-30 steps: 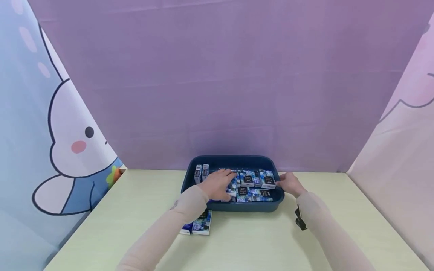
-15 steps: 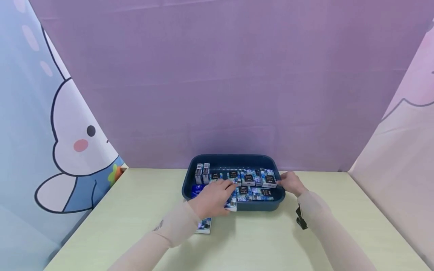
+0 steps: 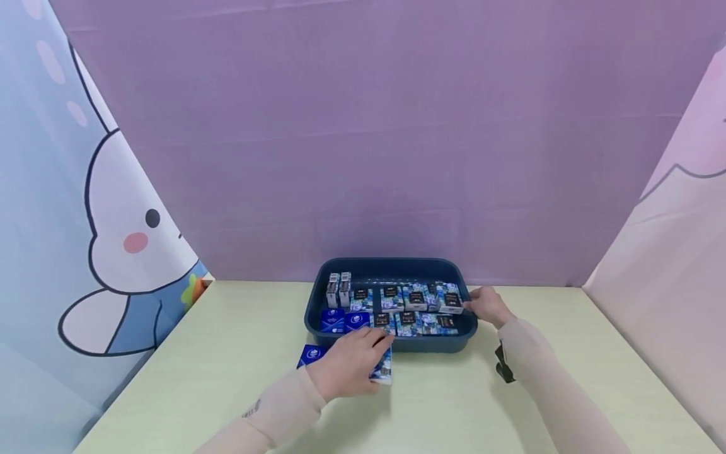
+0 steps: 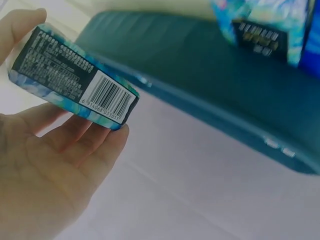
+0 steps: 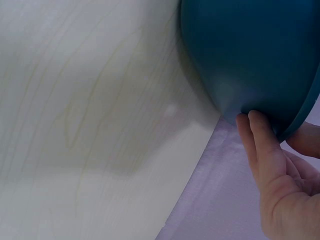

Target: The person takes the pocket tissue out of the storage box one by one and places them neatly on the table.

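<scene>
My left hand [image 3: 348, 362] pinches a blue floral pocket tissue pack [image 3: 382, 372] in front of the tub. The left wrist view shows this pack's dark barcode side [image 4: 72, 75] between thumb and fingers. My right hand [image 3: 489, 307] grips the right end of the dark blue plastic tub [image 3: 433, 345]; in the right wrist view its fingers [image 5: 260, 135] lie against the outer wall and the thumb is at the rim. Inside the tub are several floral packs [image 3: 391, 299], plain blue packs [image 3: 332, 320] and two packs standing on edge [image 3: 345, 291].
On the pale table [image 3: 442, 403], a plain blue pack [image 3: 310, 354] lies in front of the tub, partly covered by my left hand. A purple cloth [image 3: 386, 157] hangs behind the tub, and printed cloths stand at both sides.
My left hand has drawn a floral tissue pack from the tub's front toward me, over the front rim. The right hand stays at the tub's right end.
</scene>
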The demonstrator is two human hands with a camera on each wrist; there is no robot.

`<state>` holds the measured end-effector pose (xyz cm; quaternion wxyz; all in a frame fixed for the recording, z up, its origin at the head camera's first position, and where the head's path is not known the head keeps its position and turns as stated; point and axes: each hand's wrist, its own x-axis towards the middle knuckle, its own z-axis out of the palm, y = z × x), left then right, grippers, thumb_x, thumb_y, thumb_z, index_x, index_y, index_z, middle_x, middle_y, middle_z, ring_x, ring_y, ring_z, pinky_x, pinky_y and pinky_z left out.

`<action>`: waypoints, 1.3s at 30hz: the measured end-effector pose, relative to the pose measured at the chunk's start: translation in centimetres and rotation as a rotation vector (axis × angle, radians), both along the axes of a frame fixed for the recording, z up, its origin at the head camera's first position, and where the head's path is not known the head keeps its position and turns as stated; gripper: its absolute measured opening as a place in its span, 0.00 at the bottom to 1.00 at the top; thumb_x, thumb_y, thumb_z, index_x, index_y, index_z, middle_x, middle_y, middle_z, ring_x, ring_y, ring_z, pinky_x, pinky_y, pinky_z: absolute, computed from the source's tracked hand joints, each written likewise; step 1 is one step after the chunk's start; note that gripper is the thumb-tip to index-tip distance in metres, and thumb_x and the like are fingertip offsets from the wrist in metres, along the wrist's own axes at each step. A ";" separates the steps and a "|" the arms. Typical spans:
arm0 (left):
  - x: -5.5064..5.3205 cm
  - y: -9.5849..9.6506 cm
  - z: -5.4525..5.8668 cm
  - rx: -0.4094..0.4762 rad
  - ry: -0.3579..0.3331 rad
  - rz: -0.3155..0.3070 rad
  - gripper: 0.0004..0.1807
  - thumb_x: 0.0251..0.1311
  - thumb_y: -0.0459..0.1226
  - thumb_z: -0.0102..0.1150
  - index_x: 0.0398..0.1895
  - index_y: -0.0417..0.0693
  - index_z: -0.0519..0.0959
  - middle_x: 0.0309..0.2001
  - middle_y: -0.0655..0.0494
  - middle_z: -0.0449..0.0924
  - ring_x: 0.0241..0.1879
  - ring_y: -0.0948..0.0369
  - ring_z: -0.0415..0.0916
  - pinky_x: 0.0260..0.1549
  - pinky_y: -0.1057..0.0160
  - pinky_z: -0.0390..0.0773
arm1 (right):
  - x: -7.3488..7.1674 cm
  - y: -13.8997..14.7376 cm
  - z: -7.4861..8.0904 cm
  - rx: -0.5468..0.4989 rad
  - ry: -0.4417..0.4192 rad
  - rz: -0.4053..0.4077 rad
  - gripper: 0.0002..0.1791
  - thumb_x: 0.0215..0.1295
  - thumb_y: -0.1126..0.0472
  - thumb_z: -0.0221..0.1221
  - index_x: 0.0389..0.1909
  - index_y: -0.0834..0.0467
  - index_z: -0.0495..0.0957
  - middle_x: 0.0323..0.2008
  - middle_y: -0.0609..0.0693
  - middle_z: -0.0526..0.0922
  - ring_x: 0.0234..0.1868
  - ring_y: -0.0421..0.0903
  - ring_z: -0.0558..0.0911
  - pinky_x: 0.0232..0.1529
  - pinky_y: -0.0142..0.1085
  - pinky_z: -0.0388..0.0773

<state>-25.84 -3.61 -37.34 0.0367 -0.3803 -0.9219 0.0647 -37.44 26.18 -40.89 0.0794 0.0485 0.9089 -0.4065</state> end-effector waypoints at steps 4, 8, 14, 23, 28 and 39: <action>0.3 -0.2 -1.1 -0.028 -0.018 -0.017 0.42 0.46 0.55 0.65 0.65 0.49 0.64 0.61 0.54 0.68 0.59 0.57 0.67 0.58 0.58 0.69 | 0.0 0.0 0.0 -0.003 -0.007 -0.006 0.22 0.64 0.68 0.49 0.55 0.80 0.63 0.53 0.73 0.71 0.50 0.60 0.78 0.48 0.45 0.77; 0.5 -0.1 -2.3 -0.044 -0.050 -0.034 0.43 0.46 0.56 0.64 0.65 0.50 0.63 0.62 0.54 0.67 0.59 0.57 0.66 0.58 0.58 0.69 | 0.0 0.0 0.1 -0.003 -0.006 -0.013 0.22 0.64 0.68 0.49 0.55 0.79 0.63 0.53 0.73 0.71 0.50 0.60 0.78 0.48 0.45 0.77; 0.2 0.2 -3.9 -0.042 -0.111 0.004 0.43 0.47 0.55 0.64 0.67 0.51 0.61 0.63 0.56 0.64 0.60 0.58 0.64 0.58 0.57 0.69 | -0.1 0.0 -0.1 0.005 -0.009 -0.016 0.23 0.64 0.68 0.49 0.56 0.79 0.64 0.54 0.72 0.71 0.52 0.60 0.77 0.50 0.47 0.76; -0.2 0.1 -5.3 -0.049 -0.132 0.004 0.42 0.49 0.54 0.63 0.67 0.50 0.60 0.63 0.55 0.64 0.61 0.57 0.63 0.60 0.57 0.67 | -0.1 0.2 -0.2 -0.006 -0.003 -0.017 0.23 0.64 0.68 0.49 0.56 0.79 0.64 0.54 0.73 0.71 0.51 0.60 0.77 0.48 0.45 0.77; -0.2 -0.2 -5.9 -0.054 -0.148 0.013 0.43 0.49 0.54 0.63 0.67 0.51 0.60 0.64 0.55 0.64 0.62 0.57 0.63 0.59 0.57 0.68 | -0.2 0.1 -0.3 0.002 -0.012 -0.017 0.23 0.65 0.67 0.49 0.56 0.79 0.63 0.54 0.72 0.71 0.52 0.60 0.77 0.49 0.46 0.77; -0.5 -0.4 -6.0 -0.048 -0.235 0.121 0.41 0.50 0.55 0.62 0.67 0.53 0.61 0.65 0.55 0.62 0.64 0.57 0.61 0.59 0.56 0.68 | -0.1 0.1 -0.1 -0.002 -0.014 -0.019 0.23 0.65 0.67 0.49 0.56 0.78 0.64 0.55 0.72 0.70 0.52 0.59 0.76 0.51 0.46 0.75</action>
